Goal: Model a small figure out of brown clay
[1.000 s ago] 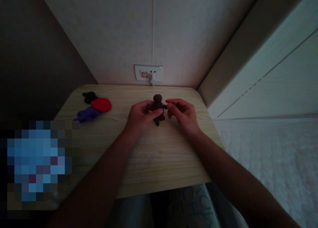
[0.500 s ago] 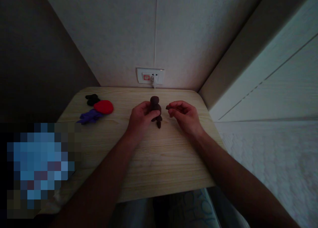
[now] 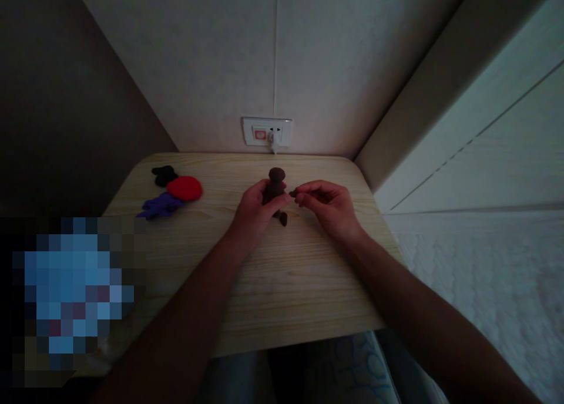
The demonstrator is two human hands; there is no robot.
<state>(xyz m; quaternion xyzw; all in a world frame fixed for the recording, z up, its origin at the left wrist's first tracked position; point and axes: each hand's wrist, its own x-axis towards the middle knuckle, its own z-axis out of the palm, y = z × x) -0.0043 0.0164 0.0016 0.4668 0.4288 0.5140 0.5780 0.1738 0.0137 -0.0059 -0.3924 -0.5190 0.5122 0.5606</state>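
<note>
My left hand (image 3: 257, 209) is closed around the body of a dark brown clay figure (image 3: 277, 175), held upright over the wooden table. The figure has a round head on top, and its small legs hang below my thumb. In my right hand (image 3: 330, 204), thumb and forefinger pinch a small brown clay piece (image 3: 293, 194). This piece is close to the figure's right side, by my left thumb tip; whether it touches the figure I cannot tell.
At the table's (image 3: 282, 286) left lie a flat red clay disc (image 3: 184, 188), a purple clay lump (image 3: 161, 205) and a black clay lump (image 3: 164, 175). A socket with a plug (image 3: 273, 138) is on the wall behind. A white quilted surface (image 3: 480, 269) lies to the right.
My right hand has brought the small clay piece leftward toward the figure. My left hand and the figure have shifted slightly right, and my left thumb now reaches further across the figure.
</note>
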